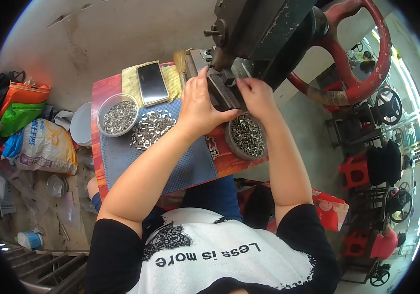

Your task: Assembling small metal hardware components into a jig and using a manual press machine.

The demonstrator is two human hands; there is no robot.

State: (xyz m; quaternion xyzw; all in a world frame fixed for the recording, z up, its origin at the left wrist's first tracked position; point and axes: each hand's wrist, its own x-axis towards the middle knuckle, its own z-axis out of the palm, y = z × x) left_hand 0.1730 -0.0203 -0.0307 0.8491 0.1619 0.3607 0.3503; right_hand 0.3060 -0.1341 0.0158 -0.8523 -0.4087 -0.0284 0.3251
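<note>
Both my hands are at the working end of a dark metal hand press (222, 90). My left hand (198, 105) lies along its left side, with fingers stretched upward and the thumb spread toward the near end of the die block. No held thing shows in it. On the right side of the block, my right hand (259, 100) is closed with curled fingers; what they grip is hidden. Below the hands stands a round tub (247, 137) of small metal pieces. Left of my left forearm, a loose pile of small metal pieces (153, 128) lies on a blue mesh mat (180, 166).
A clear round tub (118, 115) of silvery pieces stands on the left. Behind it, a phone (152, 83) rests on a yellow cloth (130, 78), beside a brush (180, 62). The press's red handwheel (335, 90) rises at right. Bags (48, 147) and a white bucket (81, 125) stand left.
</note>
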